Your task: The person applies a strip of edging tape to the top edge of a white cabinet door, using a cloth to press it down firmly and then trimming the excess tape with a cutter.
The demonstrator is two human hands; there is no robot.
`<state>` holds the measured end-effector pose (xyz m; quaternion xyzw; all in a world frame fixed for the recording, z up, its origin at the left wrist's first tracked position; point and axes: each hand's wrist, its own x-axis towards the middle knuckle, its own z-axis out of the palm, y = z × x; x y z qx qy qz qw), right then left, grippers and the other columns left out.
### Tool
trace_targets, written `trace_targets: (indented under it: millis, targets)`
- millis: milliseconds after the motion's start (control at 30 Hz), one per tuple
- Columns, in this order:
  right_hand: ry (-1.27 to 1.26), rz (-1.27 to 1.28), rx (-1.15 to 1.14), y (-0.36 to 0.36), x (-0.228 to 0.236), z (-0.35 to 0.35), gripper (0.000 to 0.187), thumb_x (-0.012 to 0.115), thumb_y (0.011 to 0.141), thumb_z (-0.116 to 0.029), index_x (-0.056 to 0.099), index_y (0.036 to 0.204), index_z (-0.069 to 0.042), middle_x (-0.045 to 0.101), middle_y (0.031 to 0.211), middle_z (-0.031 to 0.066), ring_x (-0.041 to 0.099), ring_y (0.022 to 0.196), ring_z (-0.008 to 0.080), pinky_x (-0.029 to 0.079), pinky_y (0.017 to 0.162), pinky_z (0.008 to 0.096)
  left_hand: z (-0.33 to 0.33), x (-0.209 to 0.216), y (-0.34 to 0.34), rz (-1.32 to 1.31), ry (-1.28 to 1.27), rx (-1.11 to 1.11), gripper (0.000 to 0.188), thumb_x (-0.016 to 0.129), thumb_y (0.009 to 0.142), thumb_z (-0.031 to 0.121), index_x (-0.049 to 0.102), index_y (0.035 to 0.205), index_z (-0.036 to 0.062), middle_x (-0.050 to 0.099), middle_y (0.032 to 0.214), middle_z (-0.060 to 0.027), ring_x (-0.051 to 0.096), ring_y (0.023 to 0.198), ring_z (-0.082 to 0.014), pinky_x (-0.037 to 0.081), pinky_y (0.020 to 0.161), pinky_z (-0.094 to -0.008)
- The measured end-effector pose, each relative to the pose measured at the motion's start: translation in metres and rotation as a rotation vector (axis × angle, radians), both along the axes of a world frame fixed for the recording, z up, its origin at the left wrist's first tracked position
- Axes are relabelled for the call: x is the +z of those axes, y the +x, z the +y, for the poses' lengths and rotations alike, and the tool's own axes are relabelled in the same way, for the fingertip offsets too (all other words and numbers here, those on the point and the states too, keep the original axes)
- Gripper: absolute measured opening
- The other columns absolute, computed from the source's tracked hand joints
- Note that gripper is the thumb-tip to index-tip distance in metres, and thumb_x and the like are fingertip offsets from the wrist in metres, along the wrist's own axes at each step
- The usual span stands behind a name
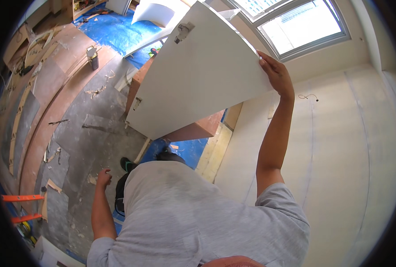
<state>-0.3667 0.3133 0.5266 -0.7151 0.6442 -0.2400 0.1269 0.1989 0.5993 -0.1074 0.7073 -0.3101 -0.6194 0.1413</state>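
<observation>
A large white cabinet door [202,75] stands tilted in front of me, with metal hinges [183,32] along its left side. My right hand [278,76] grips its upper right edge, the fingers closed over the rim. My left hand [103,177] hangs low at my side above the grey floor, its fingers loosely bent and apart, with nothing visible in them. Behind and below the door shows a reddish-brown wooden box [202,128], mostly hidden by the panel.
Blue plastic sheeting [118,27] covers parts of the floor. Wood scraps and debris litter the grey floor [98,133]. A dark container [92,58] stands at the left, and an orange ladder [24,198] at lower left. A pale wall [331,147] and a window [302,29] bound the right.
</observation>
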Motion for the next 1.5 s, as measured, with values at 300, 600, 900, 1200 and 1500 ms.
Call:
trace_targets:
  millis: [300, 600, 900, 1200, 1500]
  targets:
    - [0.003, 0.056, 0.029, 0.015, 0.003, -0.015, 0.042, 0.065, 0.106, -0.030, 0.069, 0.137, -0.002, 0.078, 0.119, 0.0152, 0.071, 0.109, 0.0183, 0.052, 0.099, 0.0330, -0.032, 0.005, -0.025, 0.066, 0.018, 0.091, 0.036, 0.052, 0.092, 0.007, 0.067, 0.125, 0.0022, 0.072, 0.083, -0.0148, 0.067, 0.059, -0.0222, 0.053, 0.051, -0.0356]
    - [0.001, -0.017, 0.072, 0.051, 0.006, -0.059, 0.052, 0.059, 0.108, -0.039, 0.063, 0.145, -0.004, 0.072, 0.133, 0.0182, 0.067, 0.125, 0.0252, 0.049, 0.108, 0.0372, 0.008, -0.009, -0.017, 0.051, 0.083, 0.181, 0.027, 0.052, 0.092, 0.004, 0.069, 0.112, 0.0016, 0.070, 0.075, -0.0166, 0.065, 0.052, -0.0243, 0.049, 0.043, -0.0360]
    - [-0.111, 0.132, 0.364, 0.127, -0.045, -0.176, 0.049, 0.054, 0.112, -0.039, 0.060, 0.146, -0.003, 0.070, 0.136, 0.0131, 0.061, 0.131, 0.0221, 0.044, 0.114, 0.0358, 0.042, -0.047, 0.019, -0.156, -0.039, -0.142, 0.020, 0.061, 0.101, 0.022, 0.067, 0.096, 0.0035, 0.065, 0.079, -0.0116, 0.064, 0.070, -0.0242, 0.050, 0.062, -0.0447]
    - [-0.159, 0.159, 0.362, 0.126, -0.038, -0.191, 0.050, 0.053, 0.112, -0.041, 0.063, 0.143, -0.004, 0.070, 0.135, 0.0144, 0.063, 0.129, 0.0246, 0.045, 0.112, 0.0368, 0.080, 0.014, -0.012, 0.050, 0.123, 0.394, 0.030, 0.054, 0.092, 0.007, 0.070, 0.117, 0.0035, 0.070, 0.080, -0.0102, 0.064, 0.058, -0.0187, 0.049, 0.048, -0.0346]
    - [-0.136, 0.156, 0.332, 0.120, -0.039, -0.198, 0.051, 0.052, 0.111, -0.043, 0.065, 0.141, -0.004, 0.071, 0.135, 0.0157, 0.064, 0.127, 0.0272, 0.046, 0.111, 0.0379, 0.100, 0.003, -0.005, 0.035, 0.154, 0.354, 0.024, 0.054, 0.092, 0.008, 0.072, 0.106, 0.0046, 0.063, 0.070, -0.0072, 0.060, 0.051, -0.0188, 0.045, 0.044, -0.0347]
